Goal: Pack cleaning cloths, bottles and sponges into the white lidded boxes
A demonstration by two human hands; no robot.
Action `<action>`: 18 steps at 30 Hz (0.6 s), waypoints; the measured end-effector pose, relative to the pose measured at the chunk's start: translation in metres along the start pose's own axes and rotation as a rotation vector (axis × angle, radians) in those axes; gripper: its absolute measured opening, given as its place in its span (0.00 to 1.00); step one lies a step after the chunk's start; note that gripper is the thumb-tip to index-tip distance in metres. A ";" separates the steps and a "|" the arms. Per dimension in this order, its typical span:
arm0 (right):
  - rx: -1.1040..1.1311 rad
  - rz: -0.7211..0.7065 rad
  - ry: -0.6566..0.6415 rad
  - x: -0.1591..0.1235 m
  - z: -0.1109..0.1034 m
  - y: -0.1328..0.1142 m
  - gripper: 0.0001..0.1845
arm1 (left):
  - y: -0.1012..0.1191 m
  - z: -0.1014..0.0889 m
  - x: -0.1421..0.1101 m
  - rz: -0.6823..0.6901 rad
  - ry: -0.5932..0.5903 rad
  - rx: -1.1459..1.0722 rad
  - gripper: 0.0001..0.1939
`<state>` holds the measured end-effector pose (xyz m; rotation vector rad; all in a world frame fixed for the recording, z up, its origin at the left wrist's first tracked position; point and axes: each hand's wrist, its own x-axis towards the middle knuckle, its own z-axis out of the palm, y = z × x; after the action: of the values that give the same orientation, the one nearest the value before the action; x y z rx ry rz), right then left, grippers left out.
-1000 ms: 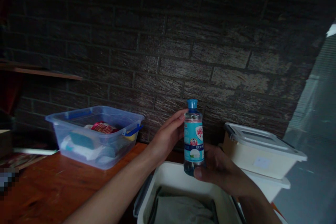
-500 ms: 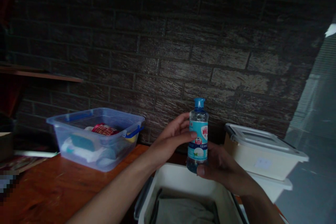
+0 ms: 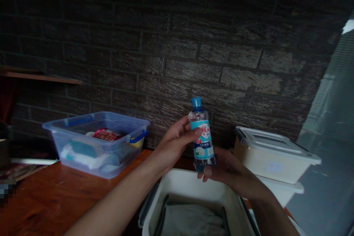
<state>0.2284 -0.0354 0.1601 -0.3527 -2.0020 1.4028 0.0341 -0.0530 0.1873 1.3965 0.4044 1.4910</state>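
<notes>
A clear dish soap bottle [image 3: 203, 140] with a blue cap and a blue label is held up between both my hands, tilted a little to the left. My left hand [image 3: 178, 136] grips its upper part, the thumb across the label and the fingers behind. Around the base, my right hand [image 3: 224, 167] has its thumb in front and fingertips underneath. Below the bottle stands an open white storage box [image 3: 190, 181], with a folded grey-green cloth [image 3: 193, 219] inside it.
To the left on the wooden table [image 3: 35, 199] sits a translucent blue bin [image 3: 91, 164] holding a red package [image 3: 106, 134] and other items. Stacked lidded white boxes [image 3: 279, 164] stand at right. A dark brick wall [image 3: 177, 44] rises behind.
Both hands have shifted the bottle slightly left and up. It has gone from nearly upright to leaning left, and its label has turned to face me more.
</notes>
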 end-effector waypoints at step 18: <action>0.030 -0.034 0.085 0.005 0.006 0.009 0.24 | -0.002 0.000 0.000 -0.004 0.006 0.224 0.20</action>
<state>0.2195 -0.0337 0.1525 -0.3575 -1.9078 1.3728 0.0348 -0.0524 0.1860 1.5648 0.5920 1.4812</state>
